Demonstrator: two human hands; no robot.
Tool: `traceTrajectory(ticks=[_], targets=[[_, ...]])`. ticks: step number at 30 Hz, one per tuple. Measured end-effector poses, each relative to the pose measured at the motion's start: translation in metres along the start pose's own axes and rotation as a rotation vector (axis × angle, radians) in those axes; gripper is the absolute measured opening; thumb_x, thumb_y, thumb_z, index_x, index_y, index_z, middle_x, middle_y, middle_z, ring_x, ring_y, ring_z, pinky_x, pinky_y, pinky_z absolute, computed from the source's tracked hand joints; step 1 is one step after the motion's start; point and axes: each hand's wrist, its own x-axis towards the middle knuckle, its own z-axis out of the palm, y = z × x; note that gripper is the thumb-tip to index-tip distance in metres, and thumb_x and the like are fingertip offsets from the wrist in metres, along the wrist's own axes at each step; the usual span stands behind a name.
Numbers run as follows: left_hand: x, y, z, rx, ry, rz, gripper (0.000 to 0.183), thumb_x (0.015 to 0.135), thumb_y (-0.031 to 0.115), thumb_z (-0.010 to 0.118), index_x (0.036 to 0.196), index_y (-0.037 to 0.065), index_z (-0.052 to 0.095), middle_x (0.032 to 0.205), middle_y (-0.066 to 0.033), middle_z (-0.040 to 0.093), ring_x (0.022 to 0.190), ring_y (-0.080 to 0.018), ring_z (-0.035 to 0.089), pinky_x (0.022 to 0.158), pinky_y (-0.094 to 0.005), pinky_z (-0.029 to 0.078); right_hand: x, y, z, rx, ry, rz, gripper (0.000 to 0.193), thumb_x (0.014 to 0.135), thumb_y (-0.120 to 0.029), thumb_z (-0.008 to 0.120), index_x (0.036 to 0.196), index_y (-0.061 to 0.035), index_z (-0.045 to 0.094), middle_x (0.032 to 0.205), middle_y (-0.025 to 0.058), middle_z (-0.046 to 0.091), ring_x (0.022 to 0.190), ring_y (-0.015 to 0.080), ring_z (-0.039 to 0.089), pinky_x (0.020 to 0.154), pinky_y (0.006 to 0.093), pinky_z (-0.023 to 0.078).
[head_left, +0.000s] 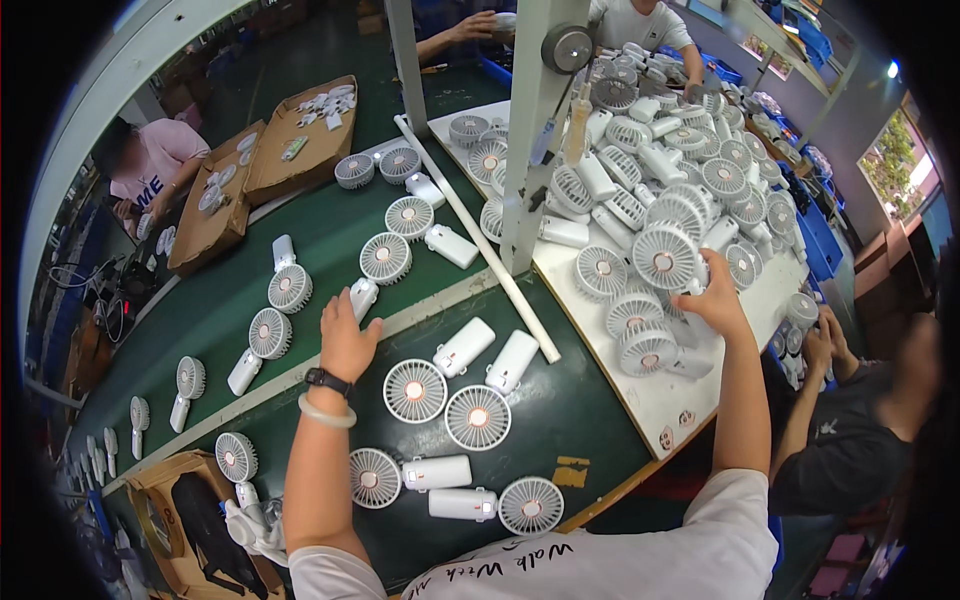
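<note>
My left hand (347,342) reaches over the green work surface, fingers stretched out and thumb apart. Its fingertips are beside the handle of a white handheld fan (386,258); I cannot tell whether they touch it. At the pile's near side, my right hand (716,296) closes around another white handheld fan (664,256), whose round grille faces up; part of the grip is hidden. Between my arms lie several more fans, including one with an orange-ringed centre (415,391), another beside it (478,417), and two nearest me (374,478) (531,505).
A large fan pile covers the white board (640,400) at right. A white post (535,150) and a slanted white tube (500,270) divide the surfaces. Fans line the green belt (330,220) at left. Open cardboard boxes (290,170) stand beyond. Co-workers sit around; one (850,430) is close right.
</note>
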Motion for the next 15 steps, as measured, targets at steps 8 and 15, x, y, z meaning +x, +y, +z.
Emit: traceTrajectory(ticks=[8, 15], targets=[[0.049, -0.006, 0.026, 0.219, -0.178, -0.079, 0.062, 0.074, 0.017, 0.067, 0.128, 0.004, 0.041, 0.119, -0.0164, 0.046, 0.105, -0.0349, 0.049, 0.085, -0.0428, 0.045, 0.058, -0.002, 0.028, -0.278, -0.013, -0.034, 0.081, 0.050, -0.032, 0.081, 0.114, 0.0003, 0.045, 0.114, 0.0254, 0.042, 0.106, 0.0400, 0.045, 0.089, 0.0437, 0.040], [0.045, -0.002, 0.010, -0.041, -0.099, -0.081, 0.060, 0.078, 0.022, 0.064, 0.130, 0.005, 0.039, 0.108, -0.0177, 0.056, 0.090, -0.0350, 0.057, 0.080, -0.0396, 0.047, 0.066, 0.004, 0.036, -0.378, 0.107, -0.115, 0.090, 0.055, -0.035, 0.081, 0.125, 0.0010, 0.038, 0.127, 0.0306, 0.036, 0.120, 0.0433, 0.036, 0.097, 0.0452, 0.035]])
